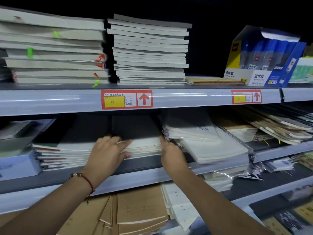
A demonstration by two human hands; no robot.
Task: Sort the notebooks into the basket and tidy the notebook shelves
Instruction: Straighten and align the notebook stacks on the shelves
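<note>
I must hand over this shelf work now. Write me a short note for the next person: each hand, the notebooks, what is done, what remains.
Left hand: fingers over the top and thumb on the front edge of the black-covered spiral notebook stack on the middle shelf.
Right hand: on that stack's right side, beside the plastic-wrapped white notebooks.
Done: the grey-edged stacks on the upper shelf stand fairly even.
Left: the middle shelf is untidy, brown paper notebooks lie loose below, and no basket is in view.

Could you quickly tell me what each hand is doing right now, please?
Left hand: grips the front left edge of the black-covered spiral notebook stack.
Right hand: presses flat against the same stack's right side.
</note>
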